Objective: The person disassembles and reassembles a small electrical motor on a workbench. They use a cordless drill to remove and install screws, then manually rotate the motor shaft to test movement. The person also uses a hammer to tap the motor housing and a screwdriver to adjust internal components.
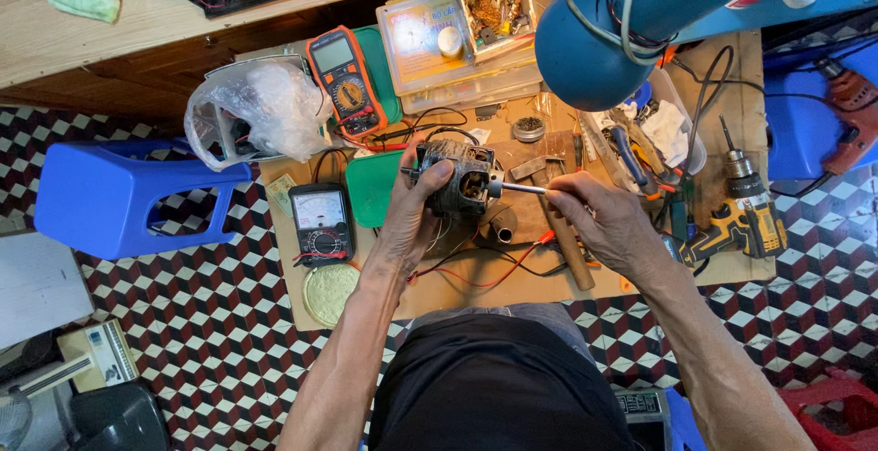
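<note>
Grey motor [462, 177] half hidden by left hand [413, 213]; right hand [608, 218] covers screwdriver handle

Your motor [462, 177] looks like dull, rough grey metal with coppery windings; its shaft [523, 188] is smooth, bright metal. Far left, the stool [119, 197] is glossy blue plastic and the bag [256, 108] is thin, crinkled clear plastic.

One head-worn camera looks straight down, from close above, at a cluttered low worktable [457, 291].

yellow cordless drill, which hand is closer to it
Right. The right hand, pinching a screwdriver, sits just left of the yellow cordless drill. The left hand grips the small motor farther left.
</note>
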